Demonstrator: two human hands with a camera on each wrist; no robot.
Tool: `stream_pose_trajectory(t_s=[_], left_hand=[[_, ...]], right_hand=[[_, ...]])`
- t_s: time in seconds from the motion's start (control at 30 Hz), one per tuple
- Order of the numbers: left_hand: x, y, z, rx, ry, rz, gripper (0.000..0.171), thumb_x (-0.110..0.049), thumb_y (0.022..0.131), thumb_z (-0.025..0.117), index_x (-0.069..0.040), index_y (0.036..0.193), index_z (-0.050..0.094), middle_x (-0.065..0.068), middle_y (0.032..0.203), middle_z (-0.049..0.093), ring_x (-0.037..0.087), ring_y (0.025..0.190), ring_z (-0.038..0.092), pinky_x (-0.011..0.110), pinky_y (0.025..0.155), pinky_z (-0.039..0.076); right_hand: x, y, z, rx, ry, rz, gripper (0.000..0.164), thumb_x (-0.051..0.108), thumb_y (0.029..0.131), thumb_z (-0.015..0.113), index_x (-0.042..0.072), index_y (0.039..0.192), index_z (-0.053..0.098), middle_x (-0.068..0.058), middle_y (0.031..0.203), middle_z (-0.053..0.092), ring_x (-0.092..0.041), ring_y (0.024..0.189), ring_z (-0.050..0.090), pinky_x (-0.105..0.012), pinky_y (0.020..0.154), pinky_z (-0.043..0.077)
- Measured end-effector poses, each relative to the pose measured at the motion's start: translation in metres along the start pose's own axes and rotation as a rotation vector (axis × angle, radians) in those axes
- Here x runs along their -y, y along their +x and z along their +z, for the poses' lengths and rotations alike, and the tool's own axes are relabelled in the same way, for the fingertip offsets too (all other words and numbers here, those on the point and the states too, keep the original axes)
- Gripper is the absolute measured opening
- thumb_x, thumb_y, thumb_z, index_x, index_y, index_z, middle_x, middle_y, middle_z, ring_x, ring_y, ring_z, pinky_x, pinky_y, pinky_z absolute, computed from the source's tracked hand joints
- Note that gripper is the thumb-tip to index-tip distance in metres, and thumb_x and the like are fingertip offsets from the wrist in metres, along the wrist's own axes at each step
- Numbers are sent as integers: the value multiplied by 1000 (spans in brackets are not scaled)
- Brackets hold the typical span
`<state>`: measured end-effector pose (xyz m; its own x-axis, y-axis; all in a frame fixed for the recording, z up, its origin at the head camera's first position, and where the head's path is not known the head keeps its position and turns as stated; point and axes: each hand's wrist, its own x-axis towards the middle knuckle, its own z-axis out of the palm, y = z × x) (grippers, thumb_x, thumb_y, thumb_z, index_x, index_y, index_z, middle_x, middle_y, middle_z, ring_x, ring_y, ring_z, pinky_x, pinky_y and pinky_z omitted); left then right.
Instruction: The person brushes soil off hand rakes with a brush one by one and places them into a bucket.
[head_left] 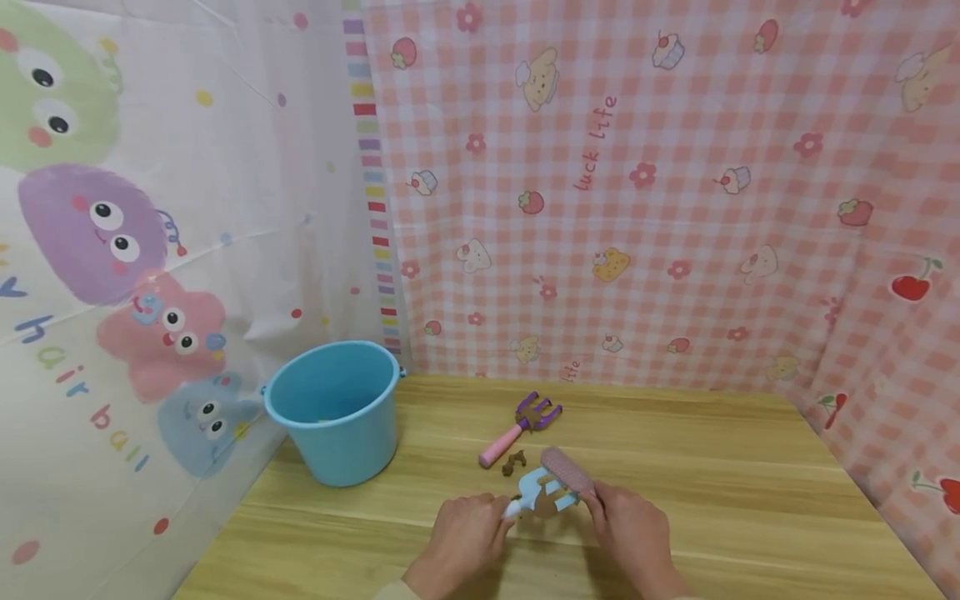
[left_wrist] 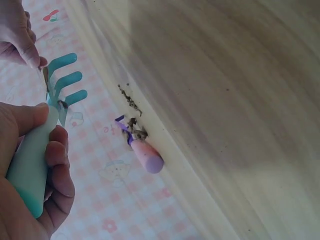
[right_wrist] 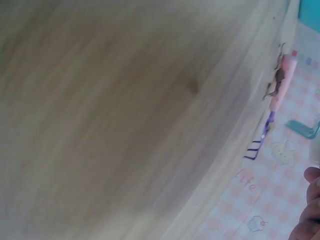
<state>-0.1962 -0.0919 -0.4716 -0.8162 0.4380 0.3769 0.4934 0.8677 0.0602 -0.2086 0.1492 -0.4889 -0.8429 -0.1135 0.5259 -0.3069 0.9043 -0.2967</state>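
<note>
My left hand (head_left: 467,532) grips the pale handle of a light-blue hand rake (head_left: 532,486), fingers curled round it, as the left wrist view also shows. Brown mud (head_left: 546,502) clings between the rake's tines. Over the tine ends, my right hand (head_left: 632,525) holds a mauve, rounded brush-like tool (head_left: 567,471) with a dotted surface; its bristles, if any, are hidden. In the right wrist view only the fingers (right_wrist: 311,205) of that hand show at the edge. Beyond both hands lies a second hand rake (head_left: 504,443), pink-handled with purple tines, mud on its head.
Crumbs of brown mud (head_left: 513,462) lie beside the pink-handled rake on the wooden table (head_left: 735,492). A light-blue bucket (head_left: 348,450) stands at the left, its bottom mostly hidden. Printed cloths (head_left: 645,225) hang behind the table and along both sides.
</note>
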Motion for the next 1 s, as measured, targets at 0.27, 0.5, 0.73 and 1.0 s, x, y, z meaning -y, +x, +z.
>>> stream_pose_trajectory(t_s=[0.27, 0.5, 0.73, 1.0], left_hand=[[1, 0, 4, 7, 5, -25, 27, -29, 90, 70, -18, 71, 54, -7, 59, 45, 10, 49, 45, 26, 45, 34], [1, 2, 1, -2, -2, -24, 21, -28, 89, 71, -19, 75, 57, -8, 61, 47, 10, 51, 46, 26, 47, 36], [1, 2, 4, -15, -4, -27, 27, -29, 90, 69, -19, 71, 52, -8, 60, 46, 11, 49, 46, 26, 45, 34], [1, 0, 5, -22, -7, -37, 30, -30, 90, 69, -19, 70, 50, -8, 59, 44, 11, 49, 46, 27, 44, 33]], right_hand=[[1, 1, -3, 31, 57, 53, 20, 28, 90, 73, 11, 101, 77, -5, 82, 73, -18, 61, 64, -35, 46, 46], [-1, -3, -1, -74, 2, -142, 21, 26, 84, 80, 10, 97, 78, 4, 68, 67, -7, 50, 55, -25, 43, 40], [-7, -5, 4, -114, -25, -141, 15, 26, 83, 80, 13, 86, 73, 9, 58, 52, -2, 46, 40, -24, 40, 33], [-8, -5, 8, -146, -58, -136, 17, 24, 82, 81, 10, 89, 74, 4, 59, 55, -10, 44, 49, -27, 38, 36]])
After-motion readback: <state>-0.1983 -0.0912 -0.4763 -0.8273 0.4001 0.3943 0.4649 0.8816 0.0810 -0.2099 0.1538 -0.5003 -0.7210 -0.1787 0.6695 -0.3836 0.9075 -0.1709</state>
